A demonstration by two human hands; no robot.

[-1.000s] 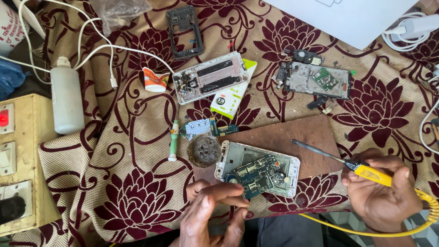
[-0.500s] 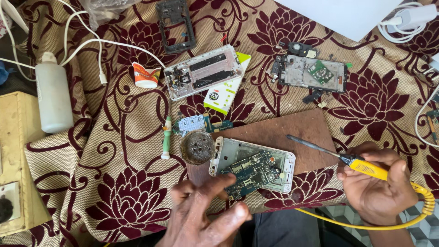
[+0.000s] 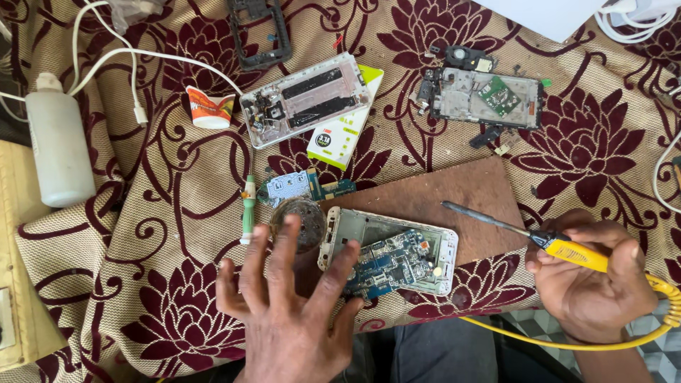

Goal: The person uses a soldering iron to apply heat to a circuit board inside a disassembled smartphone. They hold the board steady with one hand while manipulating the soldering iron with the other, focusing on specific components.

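Spread wide and holding nothing, my left hand [image 3: 287, 312] hovers beside the opened phone [image 3: 389, 250]; my right hand [image 3: 596, 280] grips the soldering iron [image 3: 528, 232], tip aimed left toward it.

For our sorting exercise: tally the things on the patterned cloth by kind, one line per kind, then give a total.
Opened phone bodies: 3
Loose phone frames: 1
Loose circuit boards: 1
Soldering irons, in the right hand: 1
Green-handled screwdrivers: 1
White bottles: 1
Small paper cups: 1
Wooden boards: 1
Total: 10
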